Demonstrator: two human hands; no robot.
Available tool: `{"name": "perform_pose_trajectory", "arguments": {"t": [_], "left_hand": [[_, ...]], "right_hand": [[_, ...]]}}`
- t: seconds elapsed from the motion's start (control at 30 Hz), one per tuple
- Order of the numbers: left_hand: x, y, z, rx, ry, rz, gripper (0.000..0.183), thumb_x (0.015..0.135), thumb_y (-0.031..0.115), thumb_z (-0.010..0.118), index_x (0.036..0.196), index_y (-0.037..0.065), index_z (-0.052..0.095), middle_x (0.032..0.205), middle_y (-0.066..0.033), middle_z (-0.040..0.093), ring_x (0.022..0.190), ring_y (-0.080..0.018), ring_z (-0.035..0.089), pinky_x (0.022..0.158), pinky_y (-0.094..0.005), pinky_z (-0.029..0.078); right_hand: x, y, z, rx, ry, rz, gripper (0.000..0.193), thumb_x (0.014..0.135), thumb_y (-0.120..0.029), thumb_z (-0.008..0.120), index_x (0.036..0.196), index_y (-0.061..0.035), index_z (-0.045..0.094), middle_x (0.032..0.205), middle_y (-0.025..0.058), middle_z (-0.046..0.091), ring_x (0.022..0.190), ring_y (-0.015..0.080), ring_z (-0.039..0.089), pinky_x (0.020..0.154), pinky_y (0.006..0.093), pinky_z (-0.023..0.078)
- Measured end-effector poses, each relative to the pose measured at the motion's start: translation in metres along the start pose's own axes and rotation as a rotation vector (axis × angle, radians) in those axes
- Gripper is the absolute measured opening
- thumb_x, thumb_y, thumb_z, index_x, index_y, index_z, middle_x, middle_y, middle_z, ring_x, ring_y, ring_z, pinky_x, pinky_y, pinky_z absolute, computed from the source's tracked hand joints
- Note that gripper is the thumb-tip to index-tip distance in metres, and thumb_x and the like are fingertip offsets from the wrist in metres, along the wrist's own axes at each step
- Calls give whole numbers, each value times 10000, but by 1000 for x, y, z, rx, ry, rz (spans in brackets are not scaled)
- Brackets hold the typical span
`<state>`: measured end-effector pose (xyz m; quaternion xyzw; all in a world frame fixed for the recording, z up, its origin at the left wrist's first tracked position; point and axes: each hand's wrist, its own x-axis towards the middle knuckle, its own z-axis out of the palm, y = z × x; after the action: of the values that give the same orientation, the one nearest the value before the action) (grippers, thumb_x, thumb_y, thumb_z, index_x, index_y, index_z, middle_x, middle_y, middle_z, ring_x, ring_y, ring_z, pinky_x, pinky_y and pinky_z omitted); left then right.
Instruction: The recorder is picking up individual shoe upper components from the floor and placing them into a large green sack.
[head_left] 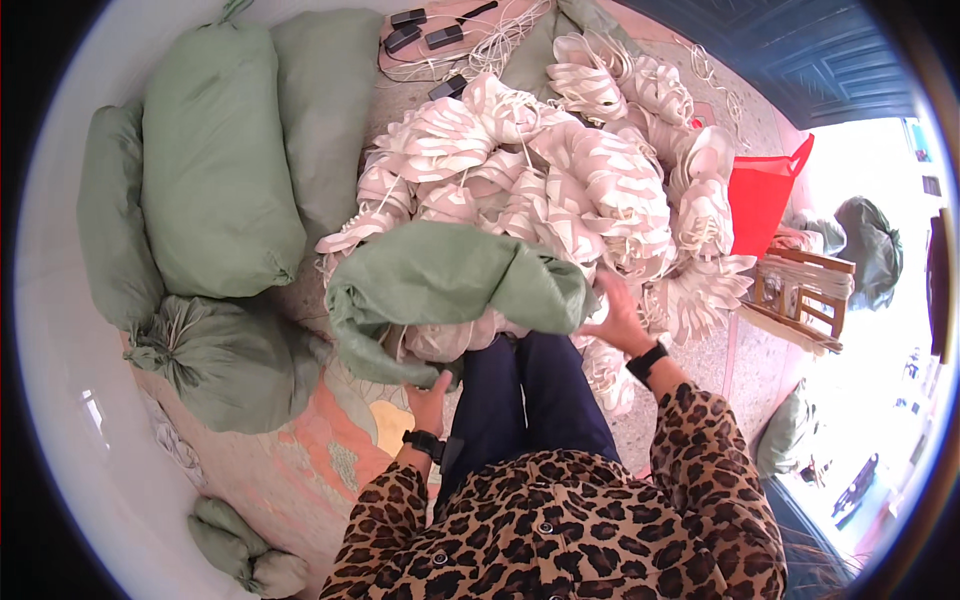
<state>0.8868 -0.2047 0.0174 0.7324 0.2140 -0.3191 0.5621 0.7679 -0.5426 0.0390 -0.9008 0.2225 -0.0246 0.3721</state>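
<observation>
A green woven sack [430, 265] hangs bunched between my two hands, its mouth curving round toward me. At its near left edge, my left hand [428, 402] grips the fabric, with the fingers partly hidden. My right hand [622, 318] is at the sack's right end, thumb and fingers spread around the gathered fabric. Directly beyond lies a large heap of pale pinkish-white curved pieces [620, 185], tied in bundles with cords. Some of these pieces [440, 342] show just below the sack's rim; whether they lie inside it I cannot tell.
Full green sacks [215, 160] stand along the wall at left, with a tied one [235, 360] nearer. Black adapters [444, 37] and white cables [505, 40] lie at the back. On the right are a red bag [765, 195], a wooden frame [808, 290] and a blue door [790, 50].
</observation>
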Motion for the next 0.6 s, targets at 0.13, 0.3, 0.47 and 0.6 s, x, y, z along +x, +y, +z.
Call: {"name": "perform_pose_trajectory", "arguments": {"t": [0.13,0.3,0.47,0.6], "left_hand": [[25,-30,10,160,-83,132,599,698,124,656,1169,-29,318,1132,-117,414,1024,-198,406,858,-292,333],[64,-45,-86,527,395,572,378,682,160,598,988,-31,484,922,-134,542,818,-247,529,728,-350,408],[28,82,-109,1192,132,522,679,470,268,662,1042,-34,457,935,-190,539,843,-342,525,694,-380,421],[-49,162,-155,966,106,693,694,517,268,660,1104,-25,434,1034,-177,517,935,-288,513,787,-353,405]], "right_hand": [[5,-12,38,-76,-107,19,776,525,-254,746,1157,-25,359,1160,172,382,1110,313,343,910,406,295],[49,-21,68,787,162,452,243,755,-11,441,987,24,509,957,110,542,886,208,509,756,307,401],[61,-18,21,985,348,847,254,808,-70,413,1035,8,498,881,84,565,771,194,542,704,323,427],[73,-73,-45,685,179,290,377,704,-86,538,1059,17,465,932,168,555,853,299,540,741,348,419]]}}
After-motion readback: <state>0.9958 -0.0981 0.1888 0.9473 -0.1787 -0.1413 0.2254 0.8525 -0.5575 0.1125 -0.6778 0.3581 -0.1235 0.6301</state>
